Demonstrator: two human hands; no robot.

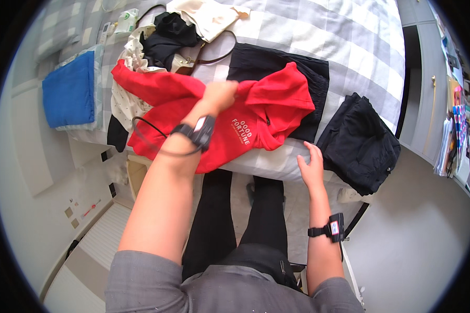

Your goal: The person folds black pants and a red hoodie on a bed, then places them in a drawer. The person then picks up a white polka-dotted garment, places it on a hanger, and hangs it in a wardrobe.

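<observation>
A red hooded sweatshirt (223, 129) with white lettering lies spread at the front of the bed, its hood (284, 96) to the right and a sleeve (152, 84) reaching left. My left hand (220, 96) is at its upper middle with curled fingers closed on the bunched red cloth; motion blurs it. My right hand (312, 164) holds nothing, its fingers apart above the bed's front edge, between the sweatshirt and a folded black garment (360, 144). Another black garment (278, 54) lies flat, partly under the hood. Both wrists wear strapped black devices.
The bed has a grey-and-white checked cover (356, 51). Toward the far left are a blue folded cloth (70, 92), a dotted white garment (127, 98), a crumpled black garment (168, 41), a cream garment (209, 17) and a bag with a brown strap (217, 59). Grey cabinets (423, 82) stand right.
</observation>
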